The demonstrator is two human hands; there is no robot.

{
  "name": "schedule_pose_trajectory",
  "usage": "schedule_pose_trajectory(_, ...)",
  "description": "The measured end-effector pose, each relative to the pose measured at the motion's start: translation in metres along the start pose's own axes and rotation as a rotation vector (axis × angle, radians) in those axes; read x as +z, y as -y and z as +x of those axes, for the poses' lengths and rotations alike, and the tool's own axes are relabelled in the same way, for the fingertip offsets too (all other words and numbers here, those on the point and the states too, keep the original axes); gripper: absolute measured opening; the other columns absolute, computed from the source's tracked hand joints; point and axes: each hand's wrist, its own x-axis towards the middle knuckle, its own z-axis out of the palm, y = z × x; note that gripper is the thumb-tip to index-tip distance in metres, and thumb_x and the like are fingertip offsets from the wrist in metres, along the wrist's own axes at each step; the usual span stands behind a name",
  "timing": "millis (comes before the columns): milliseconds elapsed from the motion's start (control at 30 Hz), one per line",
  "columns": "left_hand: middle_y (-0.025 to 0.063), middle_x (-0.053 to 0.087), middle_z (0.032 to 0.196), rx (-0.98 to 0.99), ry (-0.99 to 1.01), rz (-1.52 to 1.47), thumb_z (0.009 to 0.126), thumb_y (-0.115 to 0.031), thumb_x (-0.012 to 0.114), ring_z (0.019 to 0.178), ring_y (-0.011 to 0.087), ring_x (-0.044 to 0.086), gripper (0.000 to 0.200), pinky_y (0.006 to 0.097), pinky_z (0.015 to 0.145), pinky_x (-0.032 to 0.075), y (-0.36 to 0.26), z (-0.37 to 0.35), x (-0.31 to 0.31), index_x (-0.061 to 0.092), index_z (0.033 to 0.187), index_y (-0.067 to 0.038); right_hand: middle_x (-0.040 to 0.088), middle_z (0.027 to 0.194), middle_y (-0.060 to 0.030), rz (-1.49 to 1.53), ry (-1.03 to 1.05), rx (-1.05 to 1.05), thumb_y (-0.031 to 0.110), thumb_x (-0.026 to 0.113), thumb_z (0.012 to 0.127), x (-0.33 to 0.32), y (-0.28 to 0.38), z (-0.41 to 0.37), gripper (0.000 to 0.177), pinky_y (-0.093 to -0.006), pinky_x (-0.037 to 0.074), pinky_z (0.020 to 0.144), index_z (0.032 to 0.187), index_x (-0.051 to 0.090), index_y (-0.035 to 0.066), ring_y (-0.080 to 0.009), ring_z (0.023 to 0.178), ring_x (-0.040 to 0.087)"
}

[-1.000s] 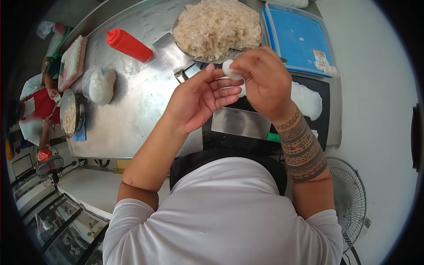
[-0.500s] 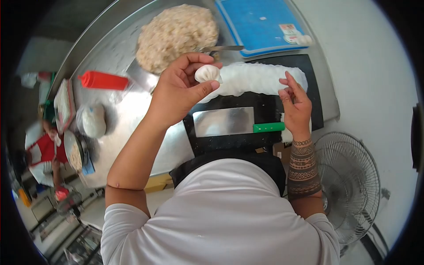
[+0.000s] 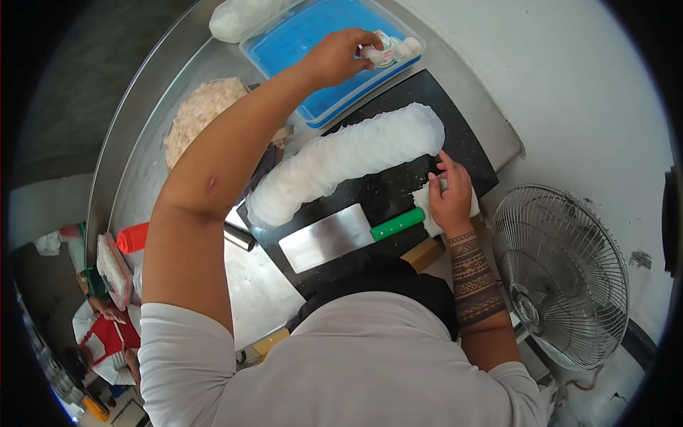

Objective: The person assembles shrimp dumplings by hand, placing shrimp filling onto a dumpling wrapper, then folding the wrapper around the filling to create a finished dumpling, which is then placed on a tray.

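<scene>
My left hand (image 3: 347,57) reaches over the blue-lidded plastic container (image 3: 284,50) and pinches a small white dumpling (image 3: 371,54). Beside it, more white dumplings (image 3: 407,48) sit at the container's right end. My right hand (image 3: 451,198) holds nothing, fingers apart, close to the right end of a long overlapping row of thin white dumpling wrappers (image 3: 356,153). That row lies across a black board (image 3: 466,142). In front of it rests a cleaver (image 3: 327,237) with a green handle. A white cloth (image 3: 430,213) is partly under my right hand.
A mound of pale chunky filling (image 3: 203,114) lies behind my left arm. A red squeeze bottle (image 3: 132,238) is at the left, a white bag (image 3: 245,18) at the back. On the right stands a fan (image 3: 562,277). Another person in a red apron (image 3: 107,338) works at far left.
My left hand has moved from above the wrappers to the blue container, carrying the dumpling. My right hand stays by the wrappers' right end. The view has turned.
</scene>
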Motion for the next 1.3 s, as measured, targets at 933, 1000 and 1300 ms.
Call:
schedule_pose_trajectory(933,0.0261,0.05,0.146,-0.061,0.153,0.237,0.072,-0.006,0.089,0.13,0.0439,0.054,0.114,0.0474,0.109,0.046,-0.016,0.007,-0.041,0.022,0.164,-0.014,0.067,0.085,-0.0142,0.125,0.018,0.164,0.014,0.074,0.09,-0.007,-0.003,0.042,0.015,-0.0429,0.053,0.069,0.097,0.069,0.002,-0.0319,0.074,0.065)
schedule_pose_trajectory(1000,0.0266,0.049,0.149,-0.036,0.054,0.111,0.073,-0.007,0.088,0.133,0.0441,0.052,0.11,0.047,0.112,0.045,-0.03,-0.033,-0.062,0.025,0.163,-0.012,0.068,0.085,-0.0148,0.104,0.046,0.11,0.014,0.075,0.089,-0.006,0.002,0.064,0.014,-0.0428,0.054,0.07,0.093,0.069,0.003,-0.0319,0.075,0.066)
schedule_pose_trajectory(1300,0.0091,0.071,0.121,-0.384,-0.319,-0.282,0.087,-0.007,0.08,0.085,0.0148,0.067,0.052,0.03,0.084,0.056,-0.114,-0.271,-0.033,0.061,0.135,-0.003,0.073,0.098,-0.0186,-0.177,0.416,0.193,0.038,0.08,0.087,0.029,0.04,0.122,0.037,-0.0443,0.056,0.082,0.092,0.073,0.002,-0.0357,0.091,0.071)
